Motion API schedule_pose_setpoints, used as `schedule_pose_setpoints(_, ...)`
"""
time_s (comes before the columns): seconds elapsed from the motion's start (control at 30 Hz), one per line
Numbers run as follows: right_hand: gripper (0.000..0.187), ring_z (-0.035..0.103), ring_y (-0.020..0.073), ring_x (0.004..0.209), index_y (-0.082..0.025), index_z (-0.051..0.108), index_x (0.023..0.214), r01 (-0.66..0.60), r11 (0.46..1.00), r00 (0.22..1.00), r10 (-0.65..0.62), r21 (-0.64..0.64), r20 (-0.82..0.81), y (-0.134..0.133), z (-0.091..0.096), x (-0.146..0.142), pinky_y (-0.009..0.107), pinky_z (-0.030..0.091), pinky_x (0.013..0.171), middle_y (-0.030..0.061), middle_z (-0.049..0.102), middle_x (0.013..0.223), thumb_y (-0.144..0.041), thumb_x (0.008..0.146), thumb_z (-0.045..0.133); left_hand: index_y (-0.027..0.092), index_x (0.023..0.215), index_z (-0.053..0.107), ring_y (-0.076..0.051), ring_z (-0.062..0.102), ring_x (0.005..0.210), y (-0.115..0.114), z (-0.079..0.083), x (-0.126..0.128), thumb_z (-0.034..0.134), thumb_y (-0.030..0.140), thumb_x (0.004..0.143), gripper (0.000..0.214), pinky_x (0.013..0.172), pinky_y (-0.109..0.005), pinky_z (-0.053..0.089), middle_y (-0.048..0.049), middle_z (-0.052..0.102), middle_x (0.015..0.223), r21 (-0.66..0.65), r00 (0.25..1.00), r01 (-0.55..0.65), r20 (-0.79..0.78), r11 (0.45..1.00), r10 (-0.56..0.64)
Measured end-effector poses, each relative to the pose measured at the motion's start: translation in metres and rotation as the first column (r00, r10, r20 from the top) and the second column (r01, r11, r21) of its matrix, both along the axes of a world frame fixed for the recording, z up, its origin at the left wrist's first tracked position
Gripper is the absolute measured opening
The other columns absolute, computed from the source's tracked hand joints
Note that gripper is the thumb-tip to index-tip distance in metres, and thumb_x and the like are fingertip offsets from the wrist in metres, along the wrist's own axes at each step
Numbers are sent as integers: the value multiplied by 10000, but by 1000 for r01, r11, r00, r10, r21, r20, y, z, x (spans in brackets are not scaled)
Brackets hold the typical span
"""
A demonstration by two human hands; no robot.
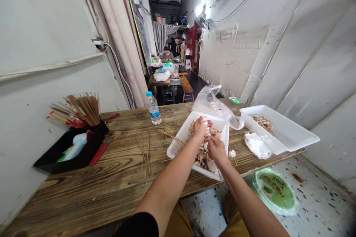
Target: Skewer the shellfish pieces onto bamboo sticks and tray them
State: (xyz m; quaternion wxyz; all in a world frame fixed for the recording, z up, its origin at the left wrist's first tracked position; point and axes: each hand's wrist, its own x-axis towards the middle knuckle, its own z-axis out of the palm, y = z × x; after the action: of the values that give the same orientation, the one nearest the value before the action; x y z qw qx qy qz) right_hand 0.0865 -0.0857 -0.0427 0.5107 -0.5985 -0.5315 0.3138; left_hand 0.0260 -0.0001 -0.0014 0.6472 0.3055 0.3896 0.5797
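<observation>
While the left hand (pixel 198 130) cups pale mushroom pieces (pixel 207 129) over a white tray (pixel 226 133), right of centre, the right hand (pixel 214 146) pinches at their lower end, its stick hidden if present. Step, apparently: skewering; next move calls for steady pressure. Around: bottle (pixel 155 114), upper centre; loose sticks (pixel 149 152), centre left; plastic bag (pixel 205 100) crowding the tray's far rim.

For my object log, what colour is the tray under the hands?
White; the tray shows best in the head view.
</observation>
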Motion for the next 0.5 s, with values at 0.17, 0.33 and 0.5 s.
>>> schedule_pose_setpoints(0.17,390,408,119,431,-182,660,758,5,1000,1000,-5,-3,-3,0,-3,0,233,353,449,-44,436,458,-463,827,399,162,748,548,-180,672,593,-1,-2,2,435,394,944,324,525,-256,489,-86,691,682,38,993,22,-113,999,-18)
schedule_pose_setpoints(0.33,390,458,134,468,-178,674,749,30,999,999,-30,16,31,-2,-4,0,241,376,477,-23,479,476,-446,828,401,177,727,548,-199,681,620,-1,-7,4,488,396,922,300,556,-278,496,-82,687,663,30,991,49,-130,998,-45)
schedule_pose_setpoints(0.5,379,481,138,477,-174,678,752,29,999,999,-30,21,18,-1,-5,1,246,392,489,-14,509,492,-419,831,400,187,710,544,-175,649,557,-2,-8,7,495,406,914,303,496,-249,464,-63,665,609,13,987,42,-155,999,-39)
